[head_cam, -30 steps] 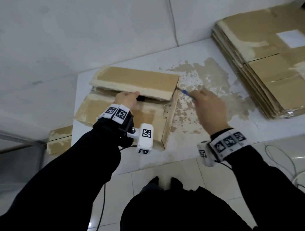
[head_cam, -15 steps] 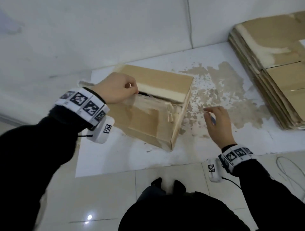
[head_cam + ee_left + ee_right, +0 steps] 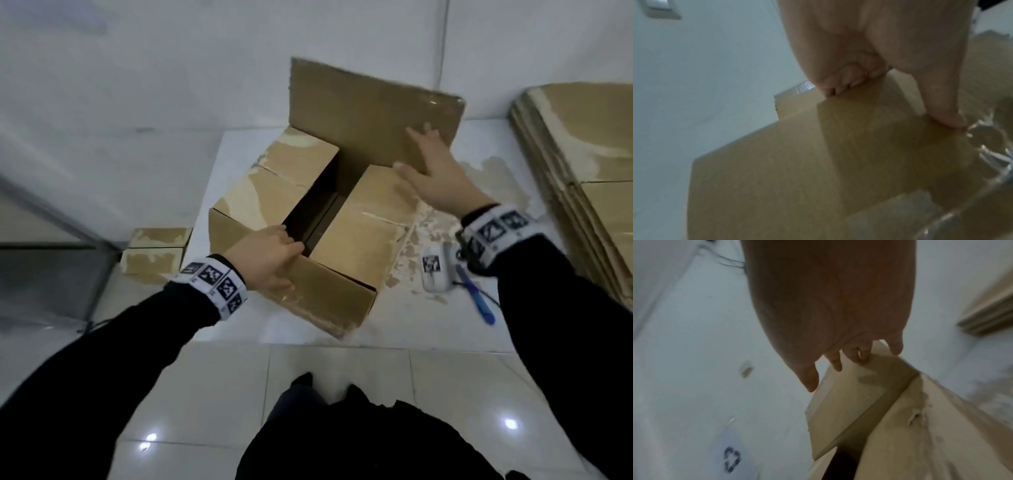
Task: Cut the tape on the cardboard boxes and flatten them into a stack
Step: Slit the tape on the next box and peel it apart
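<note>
A brown cardboard box [image 3: 346,240] sits on the white table [image 3: 445,329] with a dark gap between its inner flaps. Its far flap [image 3: 373,109] stands upright. My right hand [image 3: 428,164] lies with straight, spread fingers against that flap; in the right wrist view the fingertips [image 3: 863,353] touch the flap's edge [image 3: 849,399]. My left hand [image 3: 270,253] grips the near flap [image 3: 329,294], fingers curled over its edge into the gap. The left wrist view shows the thumb [image 3: 945,113] pressed on that flap [image 3: 818,162], beside shiny clear tape [image 3: 992,154]. A blue cutter [image 3: 476,298] lies on the table under my right wrist.
A stack of flattened boxes [image 3: 582,154] lies along the table's right side. Two small taped boxes [image 3: 157,250] sit off the table's left edge, near a metal frame [image 3: 68,226]. A white wall stands close behind the table. Torn paper patches mark the tabletop [image 3: 493,171].
My right hand has let go of the blue cutter, which now lies on the table, and reached up to the raised far flap. My left hand has shifted to the near flap.
</note>
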Motion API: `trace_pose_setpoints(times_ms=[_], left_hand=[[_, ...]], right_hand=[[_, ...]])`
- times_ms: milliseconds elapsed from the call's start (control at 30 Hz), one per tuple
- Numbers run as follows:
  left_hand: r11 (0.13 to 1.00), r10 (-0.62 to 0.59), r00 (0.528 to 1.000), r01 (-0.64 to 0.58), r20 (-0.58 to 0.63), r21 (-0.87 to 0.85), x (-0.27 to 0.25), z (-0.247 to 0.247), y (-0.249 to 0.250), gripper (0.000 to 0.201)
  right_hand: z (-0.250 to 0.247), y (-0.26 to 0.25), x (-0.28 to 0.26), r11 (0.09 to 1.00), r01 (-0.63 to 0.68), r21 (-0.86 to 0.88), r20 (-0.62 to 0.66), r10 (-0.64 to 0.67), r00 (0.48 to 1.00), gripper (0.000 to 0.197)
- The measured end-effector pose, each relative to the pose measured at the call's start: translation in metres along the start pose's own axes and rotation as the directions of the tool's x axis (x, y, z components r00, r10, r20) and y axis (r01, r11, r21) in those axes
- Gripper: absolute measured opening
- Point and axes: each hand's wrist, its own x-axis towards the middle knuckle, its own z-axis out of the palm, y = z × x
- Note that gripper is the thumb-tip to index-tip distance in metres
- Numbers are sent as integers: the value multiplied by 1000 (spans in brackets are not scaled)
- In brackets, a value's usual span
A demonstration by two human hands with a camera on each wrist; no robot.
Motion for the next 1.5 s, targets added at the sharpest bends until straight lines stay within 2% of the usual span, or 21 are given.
trace_pose_setpoints(times_ms=[67,133,233,300,367,467,500,567,633,733,800,833,933,1000,1067,1167,1233,1300,1400,1433,1500], left_hand=[[998,48,998,-47,-27,41,9,2,-1,51],[997,56,998,-54,-43,53,16,4,-3,43],[999,13,998,-10,-60,38,23,8,-1,34],[999,1,996,3,-88,41,25,12,-1,34],[999,3,994,1,-112,35,27,15,-2,36],[1000,-8,994,11,-111,23,27,15,-2,37],[1000,-5,994,8,-108,24,27,15,-2,37],[999,3,992,1,-126,37,24,15,-2,38],[997,17,987,-5,-160,76,20,17,0,41],[974,47,977,1,-207,227,10,12,0,62],[952,17,971,58,-240,302,-2,4,-9,82],[951,-13,959,99,-283,293,-10,0,-18,87],[954,-252,874,296,-415,43,-32,-12,-67,81],[892,-452,841,431,-298,-138,-39,-10,-109,79],[822,-521,851,481,-62,-306,-41,2,-145,76],[724,-390,900,431,196,-538,-42,20,-169,69],[720,-302,918,396,257,-569,-38,22,-174,68],[770,-342,916,400,208,-496,-28,14,-180,66],[860,-410,912,384,-6,-335,-13,-15,-179,61],[877,-384,917,324,-111,-355,-10,-28,-172,60],[889,-250,895,61,-370,-454,-6,-55,-151,58]], right_hand=[[-2,8,25,991,-132,8,130,130,983,68],[6,11,37,961,-247,-122,252,271,929,68],[14,-7,43,892,-330,-309,248,411,877,75],[22,-40,37,885,-233,-404,265,357,896,69],[48,-73,25,911,-39,-411,397,218,892,53],[67,-106,2,849,53,-526,557,297,776,55],[56,-112,-4,850,50,-524,530,279,801,53],[21,-118,-16,888,97,-450,369,86,925,44],[-20,-114,-40,918,110,-381,258,-9,966,39],[-49,-95,-101,925,-54,-377,105,100,989,43],[-36,-75,-132,861,-243,-447,61,301,952,51],[-23,-67,-139,833,-360,-421,75,427,901,59],[21,-59,-134,795,-602,-74,221,602,768,86],[51,-59,-118,677,-708,199,225,672,706,86],[75,-55,-101,607,-720,335,152,720,677,77],[88,-42,-86,588,-687,427,79,732,676,43],[83,-36,-86,572,-648,503,48,730,682,25],[77,-36,-87,595,-597,539,-74,739,670,12],[75,-45,-88,701,-512,496,-339,699,629,21],[79,-49,-88,737,-481,475,-417,670,614,32],[96,-62,-88,809,-405,426,-543,587,600,59]])
